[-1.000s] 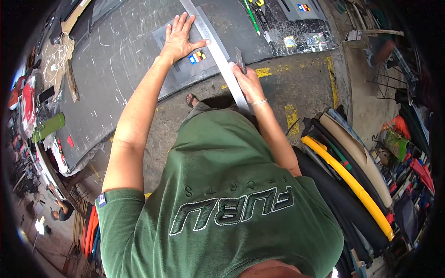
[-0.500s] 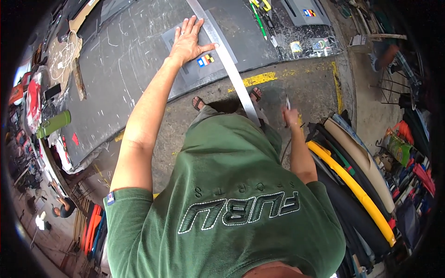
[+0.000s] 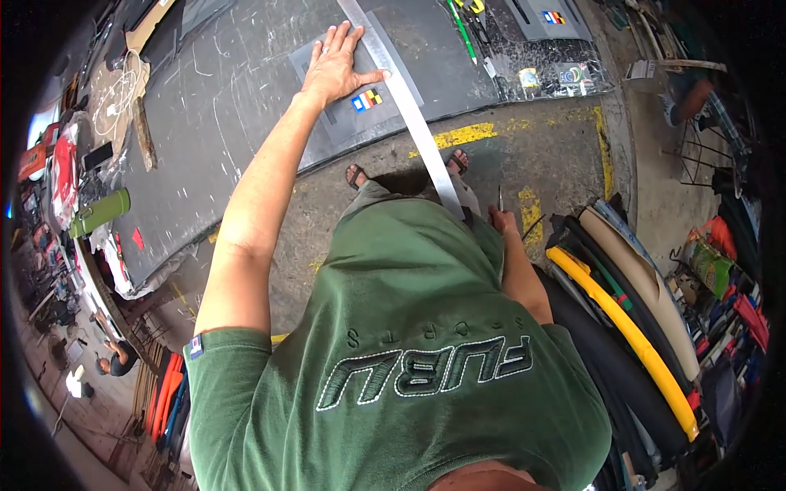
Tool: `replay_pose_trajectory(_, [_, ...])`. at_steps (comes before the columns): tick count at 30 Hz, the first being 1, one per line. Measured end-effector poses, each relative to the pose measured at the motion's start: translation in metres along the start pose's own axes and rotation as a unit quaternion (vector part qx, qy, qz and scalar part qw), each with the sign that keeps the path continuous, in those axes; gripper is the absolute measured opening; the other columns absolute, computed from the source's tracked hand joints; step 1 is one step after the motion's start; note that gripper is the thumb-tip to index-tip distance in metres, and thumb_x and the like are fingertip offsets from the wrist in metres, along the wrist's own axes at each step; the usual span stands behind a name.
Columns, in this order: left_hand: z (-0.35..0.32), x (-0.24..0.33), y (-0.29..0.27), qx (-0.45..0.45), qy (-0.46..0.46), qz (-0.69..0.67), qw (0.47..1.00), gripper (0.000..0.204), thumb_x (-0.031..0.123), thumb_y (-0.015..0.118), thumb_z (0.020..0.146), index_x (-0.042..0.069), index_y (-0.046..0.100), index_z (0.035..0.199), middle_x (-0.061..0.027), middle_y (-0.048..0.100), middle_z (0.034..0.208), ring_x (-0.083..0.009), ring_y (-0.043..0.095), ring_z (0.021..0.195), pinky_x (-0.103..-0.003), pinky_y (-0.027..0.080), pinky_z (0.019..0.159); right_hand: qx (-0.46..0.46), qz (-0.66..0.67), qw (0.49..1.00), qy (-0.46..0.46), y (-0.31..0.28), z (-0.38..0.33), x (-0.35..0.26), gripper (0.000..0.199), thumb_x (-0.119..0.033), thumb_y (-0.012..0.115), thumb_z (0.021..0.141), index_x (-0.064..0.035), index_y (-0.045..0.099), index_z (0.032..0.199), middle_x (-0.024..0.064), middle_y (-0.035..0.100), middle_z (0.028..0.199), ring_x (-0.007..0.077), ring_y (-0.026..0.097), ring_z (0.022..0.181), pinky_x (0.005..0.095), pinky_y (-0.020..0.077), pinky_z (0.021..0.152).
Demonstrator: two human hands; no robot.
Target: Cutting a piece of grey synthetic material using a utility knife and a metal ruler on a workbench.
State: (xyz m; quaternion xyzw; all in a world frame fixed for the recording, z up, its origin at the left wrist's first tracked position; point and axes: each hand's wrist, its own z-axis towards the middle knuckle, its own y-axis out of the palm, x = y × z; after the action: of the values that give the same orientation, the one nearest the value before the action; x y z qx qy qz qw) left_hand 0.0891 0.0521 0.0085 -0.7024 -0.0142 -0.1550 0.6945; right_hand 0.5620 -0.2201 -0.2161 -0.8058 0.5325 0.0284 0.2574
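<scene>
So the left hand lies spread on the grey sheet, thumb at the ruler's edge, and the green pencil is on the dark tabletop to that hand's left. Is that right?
Not quite: the green pencil lies to the right of the left hand, past the ruler, as the head view shows. The rest stands.

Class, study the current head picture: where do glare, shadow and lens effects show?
In the head view, the ruler shines pale on its lower stretch; same view, dark shadow lies between the feet; same view again, the fisheye leaves black corners, while the left hand looks fairly sharp.
</scene>
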Motion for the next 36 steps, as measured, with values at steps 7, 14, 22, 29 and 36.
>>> replay_pose_trajectory(7, [0.009, 0.023, -0.023, -0.036, 0.000, 0.131, 0.991, 0.108, 0.073, 0.073, 0.077, 0.005, 0.041, 0.155, -0.0153, 0.030, 0.166, -0.0351, 0.020, 0.157, -0.055, 0.023, 0.126, -0.016, 0.076, 0.997, 0.003, -0.018, -0.018, -0.028, 0.039, -0.038, 0.072, 0.089, -0.0023, 0.067, 0.074, 0.0069, 0.063, 0.063, 0.0194, 0.058, 0.051, 0.0369, 0.0445, 0.051])
replay_pose_trajectory(14, [0.006, 0.040, -0.025, -0.078, -0.004, 0.084, 0.993, 0.089, 0.053, 0.073, 0.089, 0.000, 0.041, 0.152, -0.0170, 0.038, 0.161, -0.0358, 0.029, 0.154, -0.051, 0.032, 0.123, 0.063, -0.062, 0.972, -0.219, -0.037, -0.032, -0.022, 0.035, -0.024, 0.070, 0.092, -0.0021, 0.056, 0.115, 0.0104, 0.066, 0.082, 0.0202, 0.063, 0.069, 0.0366, 0.0501, 0.064])
replay_pose_trajectory(22, [0.006, 0.054, -0.038, -0.144, -0.012, 0.104, 0.984, 0.106, 0.066, 0.070, 0.086, -0.006, 0.034, 0.155, -0.0230, 0.028, 0.166, -0.0373, 0.026, 0.155, -0.047, 0.035, 0.123, -0.016, -0.051, 0.916, -0.398, -0.064, -0.184, -0.177, 0.046, -0.013, 0.060, 0.103, -0.0052, 0.047, 0.146, 0.0088, 0.070, 0.107, 0.0156, 0.064, 0.077, 0.0321, 0.0551, 0.073])
replay_pose_trajectory(29, [0.005, 0.054, -0.039, -0.147, -0.020, 0.099, 0.984, 0.111, 0.068, 0.072, 0.084, -0.008, 0.032, 0.155, -0.0242, 0.028, 0.165, -0.0376, 0.025, 0.155, -0.047, 0.033, 0.124, 0.082, -0.052, 0.801, -0.591, 0.003, -0.185, -0.339, 0.052, -0.010, 0.052, 0.106, -0.0113, 0.042, 0.157, 0.0181, 0.064, 0.139, 0.0286, 0.066, 0.125, 0.0372, 0.0521, 0.100])
replay_pose_trajectory(36, [0.013, 0.055, -0.032, -0.158, -0.008, 0.090, 0.983, 0.111, 0.061, 0.076, 0.083, -0.011, 0.031, 0.154, -0.0266, 0.028, 0.164, -0.0390, 0.024, 0.155, -0.048, 0.027, 0.125, 0.126, -0.101, 0.775, -0.611, 0.051, -0.156, -0.420, 0.052, -0.013, 0.057, 0.099, -0.0143, 0.049, 0.151, 0.0239, 0.062, 0.136, 0.0431, 0.061, 0.120, 0.0452, 0.0522, 0.101])
